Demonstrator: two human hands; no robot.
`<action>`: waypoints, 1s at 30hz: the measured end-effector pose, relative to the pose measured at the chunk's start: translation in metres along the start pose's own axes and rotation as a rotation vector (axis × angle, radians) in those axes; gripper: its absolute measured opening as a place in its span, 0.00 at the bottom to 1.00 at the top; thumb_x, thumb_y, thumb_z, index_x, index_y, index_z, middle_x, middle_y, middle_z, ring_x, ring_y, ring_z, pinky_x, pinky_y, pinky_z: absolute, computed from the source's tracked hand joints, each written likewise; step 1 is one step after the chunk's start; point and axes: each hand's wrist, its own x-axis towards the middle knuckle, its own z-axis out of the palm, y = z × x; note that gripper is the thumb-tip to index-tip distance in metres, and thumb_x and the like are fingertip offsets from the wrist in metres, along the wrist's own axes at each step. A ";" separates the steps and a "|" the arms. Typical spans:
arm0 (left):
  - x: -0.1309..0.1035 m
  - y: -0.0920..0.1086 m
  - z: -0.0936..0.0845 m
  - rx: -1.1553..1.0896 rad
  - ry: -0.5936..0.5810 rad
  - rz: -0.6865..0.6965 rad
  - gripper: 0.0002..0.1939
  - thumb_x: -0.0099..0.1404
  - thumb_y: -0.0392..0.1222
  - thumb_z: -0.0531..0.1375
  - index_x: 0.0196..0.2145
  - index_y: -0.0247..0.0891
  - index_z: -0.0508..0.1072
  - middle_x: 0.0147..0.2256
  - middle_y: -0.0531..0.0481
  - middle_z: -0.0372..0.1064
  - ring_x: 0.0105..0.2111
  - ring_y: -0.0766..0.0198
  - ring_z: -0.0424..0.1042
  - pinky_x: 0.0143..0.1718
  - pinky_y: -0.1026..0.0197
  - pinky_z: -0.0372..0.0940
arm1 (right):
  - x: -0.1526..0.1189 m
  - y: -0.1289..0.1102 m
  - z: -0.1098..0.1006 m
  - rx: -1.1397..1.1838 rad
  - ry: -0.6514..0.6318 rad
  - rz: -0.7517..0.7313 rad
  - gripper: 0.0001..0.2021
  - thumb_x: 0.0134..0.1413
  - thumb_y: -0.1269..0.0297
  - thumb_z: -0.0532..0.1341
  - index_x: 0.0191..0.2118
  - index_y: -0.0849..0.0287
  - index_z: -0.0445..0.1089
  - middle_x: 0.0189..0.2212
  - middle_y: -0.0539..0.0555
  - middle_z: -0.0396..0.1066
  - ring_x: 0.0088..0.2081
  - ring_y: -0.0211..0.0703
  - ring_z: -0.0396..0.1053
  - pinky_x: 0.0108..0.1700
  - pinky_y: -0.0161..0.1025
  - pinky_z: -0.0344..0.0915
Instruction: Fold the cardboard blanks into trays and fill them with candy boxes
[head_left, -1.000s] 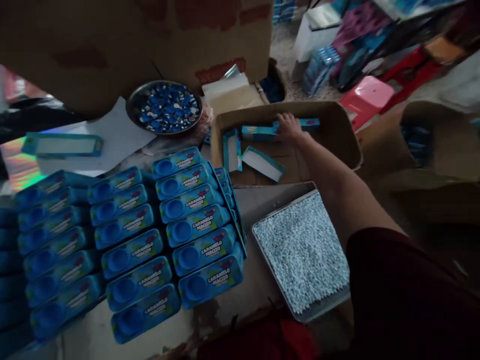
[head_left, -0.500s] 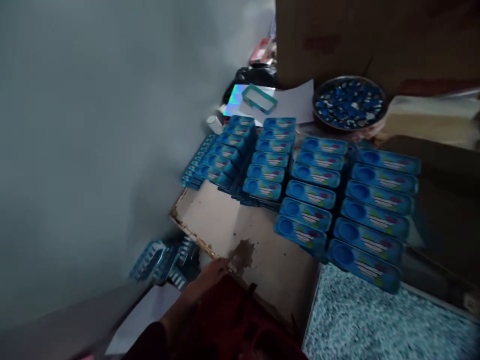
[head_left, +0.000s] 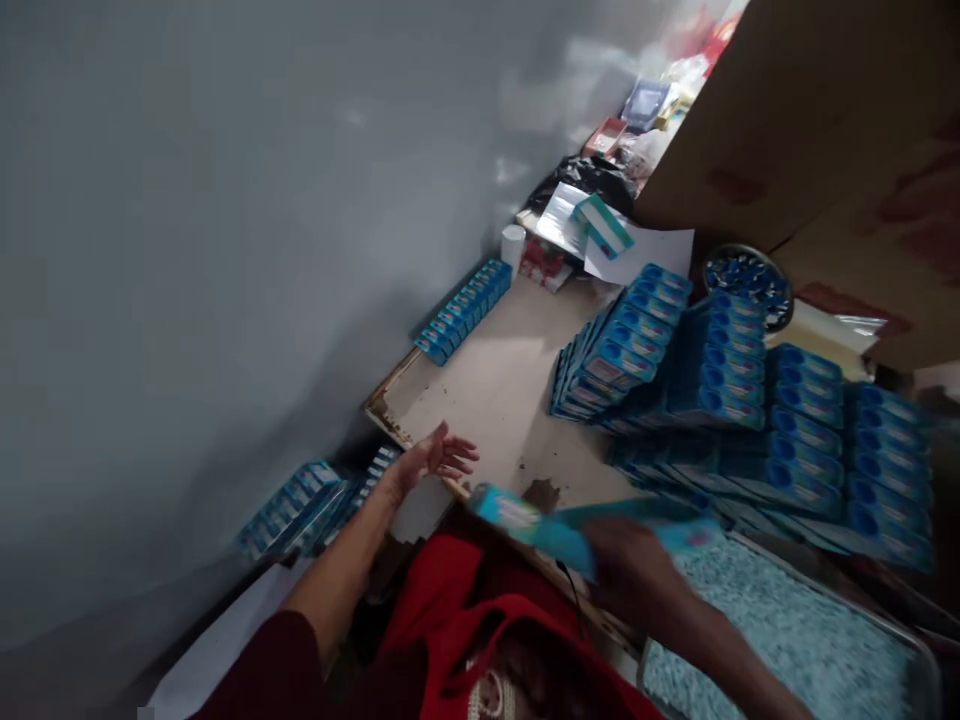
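Observation:
My right hand (head_left: pixel 634 565) is closed on a blue printed carton (head_left: pixel 517 517), blurred by motion, held low over the table's front edge. More blue material shows behind that hand, too smeared to tell whether it is a second carton. My left hand (head_left: pixel 444 458) is open, fingers spread and holding nothing, above the near left edge of the table (head_left: pixel 491 395). To the right stand tall stacks of blue cartons (head_left: pixel 637 335) in several columns. A row of small blue boxes (head_left: pixel 465 310) lines the wall side of the table.
A tray of pale blue granules (head_left: pixel 780 630) is at the lower right. Behind the stacks sits a round bowl (head_left: pixel 787 310) of blue and silver pieces. Packs of blue boxes (head_left: pixel 292 510) lie below the table at left. A white cylinder (head_left: pixel 513 248) and papers (head_left: pixel 652 255) are farther back.
The view has swung, showing more of the table's wall side. My left hand has lifted from the edge and opened. My right hand has come into view with a blue carton.

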 end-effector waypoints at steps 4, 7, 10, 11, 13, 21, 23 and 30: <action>-0.036 -0.006 -0.059 0.300 -0.235 -0.071 0.41 0.48 0.66 0.75 0.55 0.42 0.80 0.51 0.43 0.82 0.48 0.49 0.80 0.46 0.57 0.72 | 0.129 -0.075 0.060 -0.218 -0.158 -0.367 0.06 0.71 0.63 0.61 0.44 0.56 0.75 0.37 0.55 0.77 0.40 0.47 0.69 0.43 0.44 0.58; -0.045 -0.035 -0.083 0.483 -0.088 -0.073 0.24 0.55 0.56 0.70 0.45 0.38 0.82 0.41 0.48 0.82 0.41 0.52 0.79 0.41 0.60 0.71 | 0.219 -0.078 0.083 -0.320 -0.180 -0.666 0.10 0.76 0.63 0.55 0.48 0.56 0.74 0.41 0.56 0.75 0.44 0.47 0.67 0.48 0.44 0.58; -0.032 -0.061 -0.091 0.549 0.129 -0.099 0.17 0.65 0.48 0.61 0.46 0.36 0.80 0.40 0.47 0.81 0.42 0.51 0.79 0.42 0.59 0.70 | 0.277 -0.046 0.089 -0.365 -0.210 -0.659 0.11 0.74 0.56 0.60 0.49 0.56 0.75 0.45 0.57 0.76 0.48 0.49 0.67 0.54 0.46 0.60; -0.022 -0.066 -0.091 0.578 0.216 -0.110 0.16 0.66 0.44 0.60 0.48 0.37 0.80 0.43 0.45 0.81 0.46 0.50 0.79 0.45 0.58 0.69 | 0.288 -0.030 0.090 -0.374 -0.214 -0.610 0.13 0.70 0.53 0.65 0.49 0.57 0.75 0.46 0.58 0.76 0.50 0.50 0.68 0.57 0.47 0.60; 0.002 -0.073 -0.088 0.639 0.396 -0.146 0.16 0.70 0.40 0.57 0.51 0.37 0.79 0.47 0.39 0.81 0.52 0.47 0.78 0.51 0.56 0.68 | 0.299 0.000 0.091 -0.395 -0.208 -0.500 0.24 0.58 0.50 0.74 0.53 0.60 0.76 0.50 0.64 0.76 0.55 0.58 0.68 0.62 0.54 0.60; 0.059 -0.055 -0.071 0.762 0.794 -0.226 0.25 0.77 0.49 0.56 0.63 0.29 0.72 0.58 0.23 0.74 0.61 0.38 0.73 0.61 0.45 0.65 | 0.346 0.037 0.086 0.013 0.164 -0.057 0.37 0.61 0.60 0.70 0.73 0.55 0.62 0.66 0.68 0.69 0.68 0.63 0.66 0.69 0.62 0.63; 0.061 -0.036 -0.084 0.813 0.879 -0.128 0.28 0.76 0.53 0.59 0.64 0.30 0.72 0.60 0.24 0.72 0.64 0.37 0.69 0.66 0.42 0.62 | 0.388 0.024 0.090 0.233 0.294 -0.002 0.36 0.66 0.53 0.65 0.74 0.57 0.58 0.63 0.67 0.71 0.63 0.58 0.70 0.64 0.57 0.69; 0.162 0.103 -0.176 0.802 0.987 0.573 0.26 0.79 0.47 0.55 0.69 0.32 0.66 0.68 0.32 0.67 0.69 0.50 0.66 0.71 0.51 0.59 | 0.507 -0.018 0.125 0.344 0.515 0.140 0.52 0.54 0.37 0.71 0.72 0.69 0.54 0.66 0.75 0.60 0.70 0.60 0.59 0.72 0.55 0.60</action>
